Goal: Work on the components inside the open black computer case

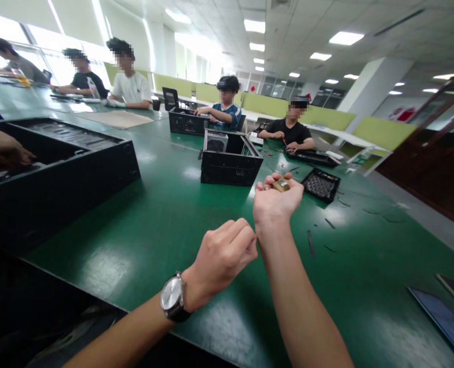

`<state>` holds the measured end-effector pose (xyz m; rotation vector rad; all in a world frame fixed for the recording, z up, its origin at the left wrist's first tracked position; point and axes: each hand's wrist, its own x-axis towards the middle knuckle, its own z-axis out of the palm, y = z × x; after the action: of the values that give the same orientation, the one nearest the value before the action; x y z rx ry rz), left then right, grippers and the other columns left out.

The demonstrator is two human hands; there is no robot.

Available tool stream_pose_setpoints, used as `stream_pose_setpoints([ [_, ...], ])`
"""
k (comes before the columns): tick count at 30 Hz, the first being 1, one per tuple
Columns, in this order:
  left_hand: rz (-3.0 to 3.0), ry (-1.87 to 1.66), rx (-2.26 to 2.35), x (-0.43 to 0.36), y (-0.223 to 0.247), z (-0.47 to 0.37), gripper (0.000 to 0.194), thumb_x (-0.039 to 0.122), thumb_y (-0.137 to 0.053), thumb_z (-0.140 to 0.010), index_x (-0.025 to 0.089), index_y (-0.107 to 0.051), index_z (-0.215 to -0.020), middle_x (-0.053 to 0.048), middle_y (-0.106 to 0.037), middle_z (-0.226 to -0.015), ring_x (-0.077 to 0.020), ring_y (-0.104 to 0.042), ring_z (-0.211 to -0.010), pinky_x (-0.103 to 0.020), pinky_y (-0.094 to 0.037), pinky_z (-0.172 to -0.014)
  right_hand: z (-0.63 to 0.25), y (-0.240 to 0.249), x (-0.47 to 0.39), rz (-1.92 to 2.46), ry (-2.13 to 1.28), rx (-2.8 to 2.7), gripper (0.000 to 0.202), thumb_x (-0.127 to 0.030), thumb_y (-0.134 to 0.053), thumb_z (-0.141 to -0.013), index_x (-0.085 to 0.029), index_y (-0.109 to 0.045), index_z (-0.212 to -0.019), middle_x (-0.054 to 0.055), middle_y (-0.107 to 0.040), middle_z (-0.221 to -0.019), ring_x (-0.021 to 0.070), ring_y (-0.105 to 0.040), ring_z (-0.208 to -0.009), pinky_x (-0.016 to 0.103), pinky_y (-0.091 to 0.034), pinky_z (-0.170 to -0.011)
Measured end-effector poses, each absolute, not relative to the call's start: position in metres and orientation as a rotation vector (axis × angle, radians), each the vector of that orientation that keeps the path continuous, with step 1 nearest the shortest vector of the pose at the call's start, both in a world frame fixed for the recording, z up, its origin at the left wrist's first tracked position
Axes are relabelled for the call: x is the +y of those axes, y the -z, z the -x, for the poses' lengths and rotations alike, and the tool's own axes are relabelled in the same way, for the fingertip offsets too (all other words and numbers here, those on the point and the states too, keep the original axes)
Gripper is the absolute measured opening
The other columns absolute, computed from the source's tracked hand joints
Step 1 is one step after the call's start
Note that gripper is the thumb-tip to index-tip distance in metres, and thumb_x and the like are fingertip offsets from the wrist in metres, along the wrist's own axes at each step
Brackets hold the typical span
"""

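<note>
My left hand [224, 253], with a watch [172, 294] on its wrist, is closed in a fist beside my right forearm, above the green table [165, 204]. Its fingertips are turned away, and whatever they may hold is hidden. Farther forward, my right hand [278, 197] is turned palm up with fingers curled round a small gold-coloured block [281, 184]. Just beyond it stands an open black computer case [230, 166], and a black tray of small parts [320, 185] lies to its right.
A large black case [77, 179] fills the left side, with another person's hand [16, 151] reaching in. Dark strips [311, 243] lie on the right. A phone-like device [441, 319] sits near the right front edge. Several people work across the table, some at other cases [186, 122].
</note>
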<state>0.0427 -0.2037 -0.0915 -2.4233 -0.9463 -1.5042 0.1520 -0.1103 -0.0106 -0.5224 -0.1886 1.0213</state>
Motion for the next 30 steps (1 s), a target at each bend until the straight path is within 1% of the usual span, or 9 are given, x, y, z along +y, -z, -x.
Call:
stream_pose_setpoints([
  [3,2.44,1.463,-0.983,-0.178,0.087,-0.025,0.018,0.011,-0.05,-0.096,0.016,-0.058,-0.081,-0.001,-0.062,-0.077,-0.0117,-0.056,-0.068,-0.024,-0.044,-0.062,-0.161,0.014,-0.103,0.556,-1.052,-0.199,0.008,-0.022,-0.035,-0.088,-0.025,-0.042,-0.087,-0.008,-0.045,-0.074,0.0085,-0.04,-0.05,0.023,-0.031,-0.048],
  [7,2.287,1.258,-1.272,-0.085,0.06,0.001,0.032,0.022,-0.043,-0.103,0.017,-0.06,-0.076,-0.001,-0.058,-0.067,-0.015,-0.05,-0.062,-0.029,-0.042,-0.063,-0.177,0.02,-0.094,0.563,-1.081,-0.218,0.008,-0.02,-0.034,-0.084,-0.024,-0.041,-0.086,-0.007,-0.043,-0.072,0.0087,-0.039,-0.049,0.022,-0.032,-0.048],
  [8,2.252,1.192,-1.319,-0.056,0.052,0.004,0.03,0.023,-0.043,-0.104,0.017,-0.063,-0.082,-0.003,-0.062,-0.073,-0.0174,-0.053,-0.07,-0.03,-0.044,-0.068,-0.183,0.021,-0.093,0.56,-1.086,-0.228,0.008,-0.02,-0.035,-0.083,-0.024,-0.04,-0.086,-0.007,-0.043,-0.071,0.0089,-0.039,-0.048,0.022,-0.032,-0.048],
  [10,2.262,1.03,-1.352,0.001,0.039,0.005,0.022,0.017,-0.046,-0.101,0.017,-0.066,-0.112,-0.01,-0.067,-0.107,-0.0235,-0.057,-0.1,-0.035,-0.046,-0.084,-0.194,0.023,-0.089,0.555,-1.082,-0.25,0.007,-0.021,-0.036,-0.081,-0.024,-0.039,-0.086,-0.007,-0.043,-0.071,0.0094,-0.04,-0.049,0.022,-0.033,-0.048],
  [11,2.295,0.939,-1.364,0.025,0.036,0.004,0.028,0.016,-0.05,-0.099,0.018,-0.061,-0.125,-0.011,-0.063,-0.123,-0.0257,-0.052,-0.114,-0.037,-0.045,-0.092,-0.201,0.024,-0.088,0.553,-1.071,-0.261,0.008,-0.021,-0.037,-0.08,-0.024,-0.039,-0.087,-0.007,-0.043,-0.071,0.0097,-0.04,-0.049,0.022,-0.034,-0.049],
  [13,2.369,0.765,-1.403,0.062,0.038,-0.002,0.038,0.019,-0.057,-0.097,0.017,-0.056,-0.134,-0.013,-0.057,-0.135,-0.0275,-0.047,-0.125,-0.038,-0.041,-0.101,-0.217,0.027,-0.084,0.555,-1.036,-0.279,0.01,-0.021,-0.039,-0.078,-0.024,-0.04,-0.088,-0.006,-0.044,-0.071,0.0101,-0.041,-0.05,0.022,-0.034,-0.049],
  [20,2.359,0.522,-1.597,0.1,0.063,-0.015,0.035,0.035,-0.053,-0.101,0.011,-0.058,-0.127,-0.018,-0.06,-0.126,-0.028,-0.054,-0.118,-0.039,-0.04,-0.103,-0.271,0.054,-0.075,0.684,-0.972,-0.338,0.021,-0.024,-0.052,-0.07,-0.023,-0.047,-0.091,-0.004,-0.05,-0.075,0.0103,-0.043,-0.053,0.021,-0.034,-0.049],
  [25,2.381,0.368,-1.7,0.096,0.042,-0.018,0.035,0.042,-0.059,-0.099,0.015,-0.062,-0.12,-0.01,-0.064,-0.12,-0.0241,-0.062,-0.109,-0.047,-0.05,-0.097,-0.287,0.069,-0.088,0.775,-0.988,-0.379,0.024,-0.024,-0.057,-0.066,-0.022,-0.05,-0.089,-0.003,-0.05,-0.075,0.011,-0.042,-0.056,0.021,-0.033,-0.049],
  [30,2.39,0.327,-1.659,0.032,0.041,-0.013,0.038,0.038,-0.038,-0.107,0.011,-0.064,-0.104,-0.014,-0.071,-0.106,-0.0259,-0.066,-0.101,-0.041,-0.046,-0.093,-0.297,0.059,-0.134,0.805,-0.919,-0.53,0.027,-0.024,-0.067,-0.064,-0.023,-0.057,-0.09,-0.001,-0.053,-0.08,0.0112,-0.044,-0.062,0.02,-0.035,-0.052],
])
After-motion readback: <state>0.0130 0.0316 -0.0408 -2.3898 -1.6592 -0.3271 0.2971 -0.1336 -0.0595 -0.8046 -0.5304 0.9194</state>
